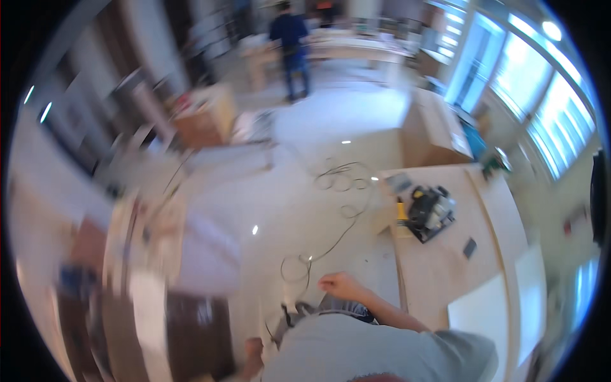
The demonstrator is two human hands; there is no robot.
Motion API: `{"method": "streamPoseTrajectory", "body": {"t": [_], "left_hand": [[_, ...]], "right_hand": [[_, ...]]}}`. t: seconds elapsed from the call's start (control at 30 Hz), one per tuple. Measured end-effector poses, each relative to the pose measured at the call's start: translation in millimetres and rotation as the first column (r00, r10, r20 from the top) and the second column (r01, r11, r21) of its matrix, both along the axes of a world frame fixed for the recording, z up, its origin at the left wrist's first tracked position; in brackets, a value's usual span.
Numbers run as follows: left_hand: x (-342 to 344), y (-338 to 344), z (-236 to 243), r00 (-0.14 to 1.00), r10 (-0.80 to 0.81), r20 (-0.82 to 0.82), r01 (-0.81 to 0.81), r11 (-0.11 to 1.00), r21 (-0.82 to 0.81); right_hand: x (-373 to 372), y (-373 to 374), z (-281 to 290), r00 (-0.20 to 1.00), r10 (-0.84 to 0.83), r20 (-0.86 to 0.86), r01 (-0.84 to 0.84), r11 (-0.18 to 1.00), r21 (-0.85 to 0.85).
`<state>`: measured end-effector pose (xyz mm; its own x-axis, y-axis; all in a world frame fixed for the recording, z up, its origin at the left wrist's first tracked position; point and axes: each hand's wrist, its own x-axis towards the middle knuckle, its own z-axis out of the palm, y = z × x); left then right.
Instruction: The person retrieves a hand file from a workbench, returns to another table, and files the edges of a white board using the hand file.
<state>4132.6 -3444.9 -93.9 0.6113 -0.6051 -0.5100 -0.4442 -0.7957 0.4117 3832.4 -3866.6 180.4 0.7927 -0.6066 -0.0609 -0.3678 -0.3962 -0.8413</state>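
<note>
My right hand (344,286) is in front of my body, its fingers loosely curled, with nothing visible in it. It is left of the wooden workbench (423,274) and apart from it. Low beside my grey shirt (375,347) hangs my left hand (253,350), too smeared to show its fingers. On the bench rests a black and grey power tool (431,213). Beside it stands a yellow and black object (401,210), perhaps a bottle or handle. A small dark block (470,247) and a grey flat piece (398,183) lie nearby.
A thin dark cable (340,239) lies looped across the shiny floor. White panels (480,312) lie on the right bench. Brown boards (197,337) and a blurred table (149,235) stand at left. Beyond are cardboard boxes (428,130) and a person (289,48) at a long table (344,48).
</note>
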Motion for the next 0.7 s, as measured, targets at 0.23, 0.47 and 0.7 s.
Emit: {"method": "streamPoseTrajectory", "body": {"t": [0.23, 0.47, 0.7], "left_hand": [[230, -284, 30, 0.957, -0.048, 0.285, 0.173, 0.886, -0.43], [278, -392, 36, 0.701, 0.36, -0.615, -0.651, 0.676, -0.347], [218, -410, 67, 0.897, -0.43, -0.104, 0.442, 0.873, 0.204]], "right_hand": [[78, -147, 35, 0.985, -0.15, -0.088, 0.153, 0.987, 0.036], [204, -335, 1, 0.998, -0.03, 0.062, 0.032, 0.999, -0.034], [307, -510, 52, 0.997, 0.069, 0.046, -0.065, 0.995, -0.08]]}}
